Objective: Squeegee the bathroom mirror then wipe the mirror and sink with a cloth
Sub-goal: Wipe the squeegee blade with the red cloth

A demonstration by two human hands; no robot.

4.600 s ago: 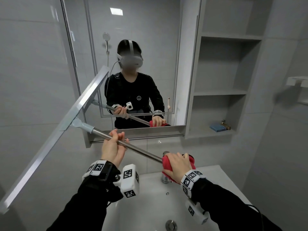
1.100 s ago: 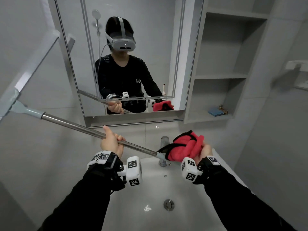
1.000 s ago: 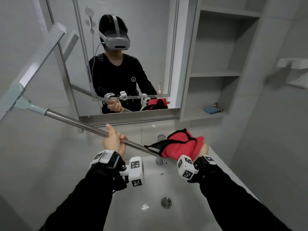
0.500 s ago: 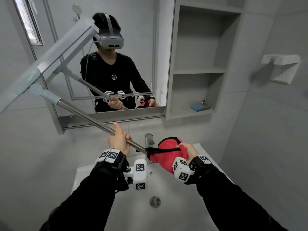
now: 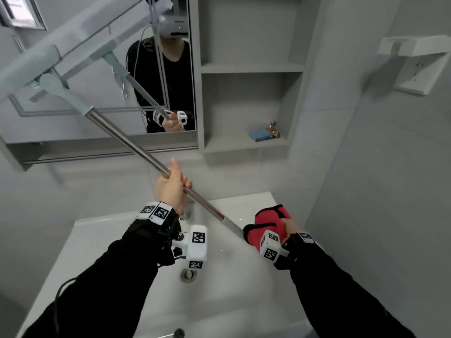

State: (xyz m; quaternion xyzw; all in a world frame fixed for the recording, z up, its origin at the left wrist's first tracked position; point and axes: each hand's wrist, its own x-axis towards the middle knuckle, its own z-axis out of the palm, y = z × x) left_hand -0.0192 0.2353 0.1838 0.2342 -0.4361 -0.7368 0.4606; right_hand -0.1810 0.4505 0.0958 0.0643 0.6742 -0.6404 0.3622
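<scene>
The squeegee [image 5: 80, 28] is up at the upper left w/ its long blade laid across the mirror [image 5: 97, 93], head angled, the steel pole [image 5: 136, 147] running down and right toward the sink [image 5: 97, 240]. Looks light but long, so the blade end prob. has a lot of leverage; pole is stiff, smooth metal, likely slippery if wet, so two spread grips make sense: one mid-pole to steer, one at the butt end to push. That's how it's held now: left hand [image 5: 170, 189] is wrapped round the pole about halfway, thumb up along it; right hand [image 5: 285, 228] sits at the lower end w/ the red cloth [image 5: 266, 223] bunched in it. Fingers mostly hidden by the cloth, so I read it as clenched on cloth, and can't tell if it also grips the pole end thru it. Cloth is soft, floppy, easy to wad, fine for wiping glass and basin. Mirror glass is hard and fragile-ish; even pressure along the blade is better than jabbing w/ the frame. Containers: sink basin below the arms shows only the drain [image 5: 187, 274] and the faucet [image 5: 186, 213] behind the left wrist, no standing water I can make out. Open shelf niche [image 5: 246, 145] right of the mirror holds a small blue box [image 5: 260, 135] w/ a small brass-coloured item [image 5: 273, 129] just beside it on the bottom shelf; upper shelf shows nothing. A white wall holder [image 5: 415, 64] hangs far right; contents not visible.
</scene>
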